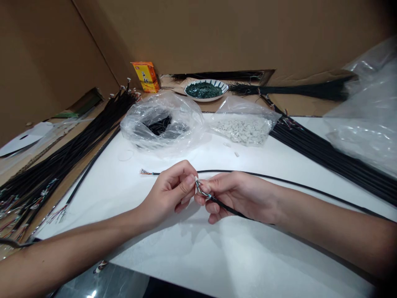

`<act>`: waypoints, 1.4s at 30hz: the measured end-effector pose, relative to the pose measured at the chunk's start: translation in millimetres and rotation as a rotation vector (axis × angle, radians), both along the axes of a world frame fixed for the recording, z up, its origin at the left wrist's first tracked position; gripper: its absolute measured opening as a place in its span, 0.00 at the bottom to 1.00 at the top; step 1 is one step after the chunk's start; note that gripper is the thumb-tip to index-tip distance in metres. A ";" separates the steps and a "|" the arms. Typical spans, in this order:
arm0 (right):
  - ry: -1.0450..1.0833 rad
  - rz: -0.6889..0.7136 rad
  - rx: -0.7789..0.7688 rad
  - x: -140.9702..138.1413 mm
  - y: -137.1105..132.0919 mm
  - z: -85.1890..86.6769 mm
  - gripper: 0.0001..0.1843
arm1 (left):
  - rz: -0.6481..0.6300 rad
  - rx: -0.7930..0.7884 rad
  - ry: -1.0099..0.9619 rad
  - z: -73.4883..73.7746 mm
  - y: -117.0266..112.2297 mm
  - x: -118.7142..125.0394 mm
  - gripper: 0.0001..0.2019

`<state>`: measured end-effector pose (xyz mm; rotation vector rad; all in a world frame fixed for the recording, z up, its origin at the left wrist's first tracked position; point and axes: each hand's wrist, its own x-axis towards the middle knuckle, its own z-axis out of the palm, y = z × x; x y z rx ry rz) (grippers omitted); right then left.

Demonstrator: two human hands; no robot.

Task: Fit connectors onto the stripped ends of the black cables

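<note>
Silver end (201, 189) of a black cable (228, 210) held above the white counter (173, 256). Left hand (169, 192) closed on the tip, nearer of the two; right hand (238, 196) clamped just behind it. Cable axis runs down-right from the tip.

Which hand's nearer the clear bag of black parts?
Left. The left hand is in front of the clear plastic bag, almost straight below it in view; the right hand is farther off, in front and to the right.
</note>
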<state>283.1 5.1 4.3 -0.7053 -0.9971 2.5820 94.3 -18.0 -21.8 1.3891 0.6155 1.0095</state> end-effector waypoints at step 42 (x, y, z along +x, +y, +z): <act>-0.005 -0.086 -0.002 -2.2 -13.4 4.8 0.07 | 0.376 0.538 0.431 5.0 -5.9 -0.3 0.08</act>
